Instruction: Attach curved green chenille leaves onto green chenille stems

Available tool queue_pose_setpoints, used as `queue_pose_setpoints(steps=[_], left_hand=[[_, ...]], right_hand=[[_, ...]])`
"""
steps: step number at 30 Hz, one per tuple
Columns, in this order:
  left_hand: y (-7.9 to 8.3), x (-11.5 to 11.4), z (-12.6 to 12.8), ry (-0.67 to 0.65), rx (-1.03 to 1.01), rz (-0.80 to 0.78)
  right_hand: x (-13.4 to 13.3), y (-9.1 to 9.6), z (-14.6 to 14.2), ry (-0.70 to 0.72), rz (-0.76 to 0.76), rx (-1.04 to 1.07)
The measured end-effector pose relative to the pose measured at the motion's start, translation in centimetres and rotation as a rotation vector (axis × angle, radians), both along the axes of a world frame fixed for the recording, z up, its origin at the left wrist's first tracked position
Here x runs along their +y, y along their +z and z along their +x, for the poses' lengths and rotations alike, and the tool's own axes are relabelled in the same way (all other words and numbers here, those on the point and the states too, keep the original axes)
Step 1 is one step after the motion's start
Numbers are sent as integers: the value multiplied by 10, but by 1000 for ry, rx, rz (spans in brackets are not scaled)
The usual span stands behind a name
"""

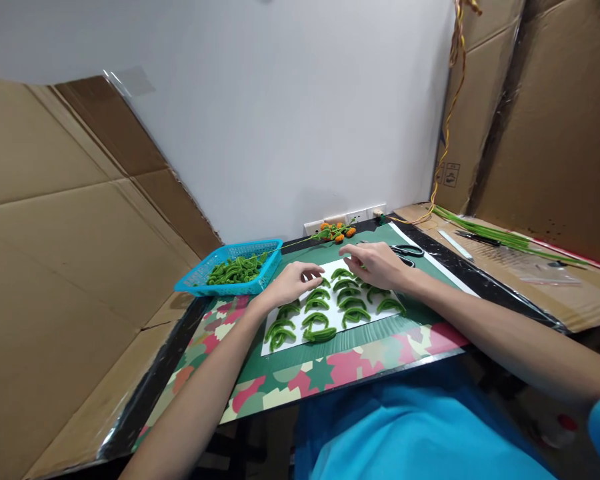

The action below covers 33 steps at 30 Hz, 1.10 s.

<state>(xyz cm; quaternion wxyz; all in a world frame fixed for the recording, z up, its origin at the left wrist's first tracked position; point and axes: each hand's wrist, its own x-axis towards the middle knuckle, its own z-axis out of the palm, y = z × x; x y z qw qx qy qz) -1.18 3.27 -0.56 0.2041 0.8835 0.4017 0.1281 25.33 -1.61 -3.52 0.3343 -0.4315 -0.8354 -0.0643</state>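
Observation:
Curved, fuzzy green pipe-cleaner pieces (pixel 317 319) lie in rows on a white sheet (pixel 336 319). Over the far left part of the sheet is my left hand (pixel 293 283), its fingers bent and apart, with no object visible in them. My right hand (pixel 375 264) hovers at the far right part of the rows, thumb and fingers spread, also with nothing visible in it. Its palm and wrist hide some pieces beneath. At the near edge, one thicker green bundle (pixel 321 335) rests beside the curved pieces.
A blue basket (pixel 230 289) of loose green pieces stands at the left. Orange flowers on green stems (pixel 338 233) lie by the wall sockets (pixel 360 217). Black-handled scissors (pixel 409 251) are behind my right hand. Green stems (pixel 500 237) and a knife (pixel 477 238) lie farther right, beside cardboard walls (pixel 555 133).

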Motion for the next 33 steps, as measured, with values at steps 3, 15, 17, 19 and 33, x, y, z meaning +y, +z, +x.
queue_pose_setpoints(steps=[3,15,17,19,33], left_hand=[[0,-1,-1,21,-10,36],[5,13,-27,257,-101,229],[6,15,-32,302,-97,273],[5,15,-35,318,-64,302],[-8,8,-36,143,147,253]], right_hand=[[-1,0,1,-6,-18,18],[3,-3,7,-51,2,95],[5,-4,8,-70,-7,106],[7,-5,10,-89,-19,112],[10,-11,14,-86,-47,55]])
